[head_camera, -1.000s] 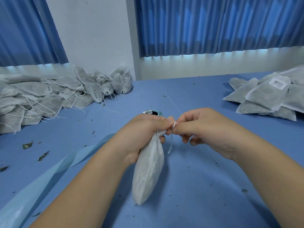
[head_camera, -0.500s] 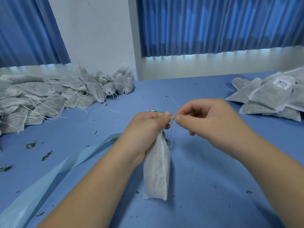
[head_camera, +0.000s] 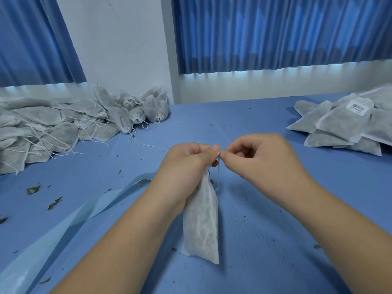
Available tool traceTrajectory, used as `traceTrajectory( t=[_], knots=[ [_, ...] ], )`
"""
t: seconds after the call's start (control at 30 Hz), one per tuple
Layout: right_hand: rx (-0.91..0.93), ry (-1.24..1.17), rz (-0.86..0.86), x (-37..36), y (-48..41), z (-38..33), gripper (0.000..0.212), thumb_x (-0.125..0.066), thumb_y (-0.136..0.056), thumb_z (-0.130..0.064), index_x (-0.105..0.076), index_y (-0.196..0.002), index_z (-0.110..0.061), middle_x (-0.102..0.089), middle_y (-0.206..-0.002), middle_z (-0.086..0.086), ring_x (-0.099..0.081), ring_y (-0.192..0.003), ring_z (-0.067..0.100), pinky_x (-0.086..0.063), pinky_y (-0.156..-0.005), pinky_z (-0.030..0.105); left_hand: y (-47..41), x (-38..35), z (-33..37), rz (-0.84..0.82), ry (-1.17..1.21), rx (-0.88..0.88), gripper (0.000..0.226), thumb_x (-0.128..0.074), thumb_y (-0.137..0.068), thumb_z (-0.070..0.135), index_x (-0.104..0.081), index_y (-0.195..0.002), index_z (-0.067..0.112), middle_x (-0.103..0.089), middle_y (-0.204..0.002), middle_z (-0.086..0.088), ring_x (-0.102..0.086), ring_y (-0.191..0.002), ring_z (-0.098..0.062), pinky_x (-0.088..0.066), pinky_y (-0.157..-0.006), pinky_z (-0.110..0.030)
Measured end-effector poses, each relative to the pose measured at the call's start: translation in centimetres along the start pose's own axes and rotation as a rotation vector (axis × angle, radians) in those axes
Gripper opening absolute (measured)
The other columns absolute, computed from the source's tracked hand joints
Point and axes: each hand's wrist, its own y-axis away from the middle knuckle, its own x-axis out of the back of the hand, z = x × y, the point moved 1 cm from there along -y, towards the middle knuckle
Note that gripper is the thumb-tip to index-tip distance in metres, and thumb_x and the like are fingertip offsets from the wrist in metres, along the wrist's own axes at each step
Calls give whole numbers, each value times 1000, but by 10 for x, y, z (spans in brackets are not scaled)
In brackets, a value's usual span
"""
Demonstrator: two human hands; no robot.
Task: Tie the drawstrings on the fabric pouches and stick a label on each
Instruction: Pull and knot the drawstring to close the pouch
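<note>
A white fabric pouch [head_camera: 202,225] with dark leaf filling hangs upright over the blue table [head_camera: 265,240], its bottom edge near the surface. My left hand [head_camera: 186,164] grips its gathered neck. My right hand [head_camera: 258,158] pinches the white drawstring [head_camera: 218,177] right beside the left thumb; a loose string end dangles below the fingers. The knot itself is hidden between my fingertips.
A heap of pouches with loose strings [head_camera: 63,126] lies at the far left. A stack of flat pouches [head_camera: 347,128], the top one with a barcode label [head_camera: 358,107], sits at the far right. A pale blue backing strip [head_camera: 70,228] runs across the left. Leaf crumbs dot the table.
The pouch has swung from a leftward tilt to hanging straight down. Both hands have stayed together at the neck, the right one shifting slightly upward with the string.
</note>
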Motion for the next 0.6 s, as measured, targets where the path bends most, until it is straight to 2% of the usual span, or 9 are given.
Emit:
traceTrajectory(
  t=[0.2,0.33,0.5,0.6],
  knots=[
    [25,101,34,-2,0,2,18,-71,-77,-21,-67,-59,-21,-48,-46,-15,-42,-44,3,-32,-42,10,-1,-2,-2,24,-18,-15,23,-67,-91,24,-72,-69,17,-60,-60,10,-50,-54,-6,-40,-56,-20],
    [42,124,61,-4,1,3,17,-70,-76,-20,-68,-59,-22,-49,-45,-16,-44,-44,2,-33,-44,9,0,-3,-2,44,8,-28,24,-68,-90,22,-73,-67,17,-62,-62,8,-50,-49,-3,-40,-47,-15],
    [19,97,115,-10,3,6,13,-66,-71,-32,-67,-60,-27,-54,-49,-18,-48,-47,1,-37,-47,11,0,-6,-5,79,35,-35,20,-69,-87,22,-74,-71,11,-63,-64,6,-50,-52,-4,-37,-62,-27],
    [2,88,156,-12,3,8,13,-68,-74,-24,-68,-61,-25,-59,-54,-16,-50,-49,0,-38,-48,10,1,-8,-6,98,63,-36,20,-71,-86,24,-74,-75,7,-63,-65,5,-49,-52,-6,-37,-64,-29]
  ],
)
